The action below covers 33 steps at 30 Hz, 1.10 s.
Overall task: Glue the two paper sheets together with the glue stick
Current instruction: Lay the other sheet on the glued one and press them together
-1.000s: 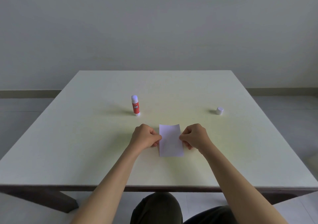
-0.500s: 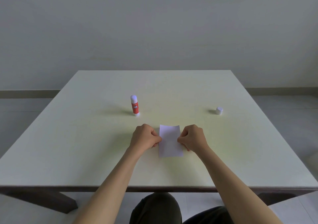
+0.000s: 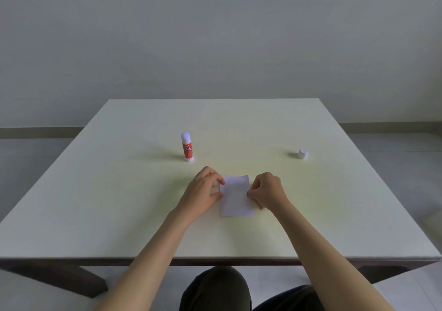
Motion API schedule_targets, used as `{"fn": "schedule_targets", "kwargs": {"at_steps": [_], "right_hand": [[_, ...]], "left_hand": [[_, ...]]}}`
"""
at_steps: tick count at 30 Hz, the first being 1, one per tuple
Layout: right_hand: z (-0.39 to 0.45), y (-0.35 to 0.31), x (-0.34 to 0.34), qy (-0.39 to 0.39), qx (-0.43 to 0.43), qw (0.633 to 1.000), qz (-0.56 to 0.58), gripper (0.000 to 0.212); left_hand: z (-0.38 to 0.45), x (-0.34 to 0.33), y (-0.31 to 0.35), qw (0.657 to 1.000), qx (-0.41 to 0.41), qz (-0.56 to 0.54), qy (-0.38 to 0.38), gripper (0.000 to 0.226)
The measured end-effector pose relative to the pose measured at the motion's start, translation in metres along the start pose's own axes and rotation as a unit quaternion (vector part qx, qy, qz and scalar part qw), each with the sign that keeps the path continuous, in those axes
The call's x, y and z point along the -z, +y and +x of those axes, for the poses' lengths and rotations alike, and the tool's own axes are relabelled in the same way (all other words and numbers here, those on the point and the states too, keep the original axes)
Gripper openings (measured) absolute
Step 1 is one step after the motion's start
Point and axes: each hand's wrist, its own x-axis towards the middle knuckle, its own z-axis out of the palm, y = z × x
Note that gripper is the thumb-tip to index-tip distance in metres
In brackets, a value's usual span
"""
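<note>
Down at the bottom edge, your knees [image 3: 215, 289] in dark trousers sit under the near rim of the pale table [image 3: 95, 227], and both bare forearms reach up over it toward the middle.

Your left hand [image 3: 203, 191] is at the left edge of the paper [image 3: 236, 197], fingers curled in, thumb and fingertips closed together right at that edge; it looks like a pinch on the sheet, though the contact itself is tucked under your knuckles. Your right hand [image 3: 267, 190] mirrors it on the right edge, fingers folded tight, thumb and forefinger nipped onto the side of the paper about halfway along.

The paper lies between your two hands, a small white rectangle, long side running away from you, mostly flat on the table with its far edge lifting a touch. I see one outline only; I can't tell whether it's two sheets stacked or a single one.

Further out, beyond your left hand, the glue stick [image 3: 187, 147] stands upright, red label, its pale tip uncovered. Well off to the right, at about the same depth, the white cap [image 3: 303, 154] rests on the table by itself, well apart from the stick.

Behind it all, a plain grey wall [image 3: 215, 35].
</note>
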Motion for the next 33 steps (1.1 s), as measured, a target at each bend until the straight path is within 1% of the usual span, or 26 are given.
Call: {"fn": "schedule_targets", "kwargs": {"at_steps": [2, 3, 5, 8, 10, 12, 14, 17, 20, 22, 23, 25, 27, 33], "right_hand": [[0.000, -0.001, 0.000, 0.000, -0.003, 1.000, -0.003, 0.029], [0.001, -0.001, 0.000, 0.001, -0.003, 1.000, -0.003, 0.028], [0.001, -0.001, 0.000, 0.000, -0.003, 1.000, -0.002, 0.028], [0.001, 0.000, -0.001, 0.006, -0.001, 1.000, 0.002, 0.026], [0.001, 0.000, -0.001, 0.016, 0.004, 1.000, 0.004, 0.027], [0.000, 0.001, -0.003, 0.023, 0.012, 1.000, 0.004, 0.028], [-0.002, 0.003, -0.006, 0.035, 0.015, 0.999, 0.011, 0.026], [-0.009, 0.007, -0.012, 0.080, 0.029, 0.996, 0.014, 0.011], [-0.028, 0.011, -0.017, 0.116, 0.098, 0.988, -0.030, 0.013], [-0.048, 0.013, -0.022, 0.142, 0.171, 0.971, -0.086, 0.013], [-0.057, 0.014, -0.026, 0.161, 0.206, 0.956, -0.132, 0.012], [-0.074, 0.017, -0.033, 0.197, 0.235, 0.928, -0.210, 0.019], [-0.084, 0.018, -0.038, 0.209, 0.236, 0.916, -0.249, 0.020], [-0.080, 0.016, -0.040, 0.205, 0.213, 0.908, -0.297, 0.017]], "left_hand": [[0.000, 0.003, -0.003, 0.998, -0.043, 0.047, -0.024, 0.029], [0.000, 0.005, -0.005, 0.996, -0.048, 0.063, -0.044, 0.033], [0.001, 0.008, -0.007, 0.992, -0.030, 0.082, -0.094, 0.042], [0.000, 0.012, -0.006, 0.982, 0.007, 0.115, -0.152, 0.062], [-0.001, 0.012, -0.004, 0.976, 0.018, 0.134, -0.173, 0.075], [-0.002, 0.012, -0.002, 0.973, 0.021, 0.147, -0.180, 0.082], [-0.004, 0.012, -0.001, 0.972, 0.021, 0.155, -0.178, 0.084], [-0.004, 0.012, -0.002, 0.970, 0.019, 0.163, -0.177, 0.083], [-0.005, 0.012, -0.003, 0.971, 0.017, 0.163, -0.174, 0.082], [-0.005, 0.011, -0.004, 0.972, 0.017, 0.162, -0.172, 0.083], [-0.005, 0.011, -0.005, 0.972, 0.017, 0.163, -0.171, 0.084], [-0.004, 0.010, -0.005, 0.971, 0.017, 0.169, -0.170, 0.085], [-0.003, 0.009, -0.006, 0.969, 0.012, 0.178, -0.172, 0.086], [-0.003, 0.010, -0.004, 0.967, 0.013, 0.179, -0.180, 0.087]]}}
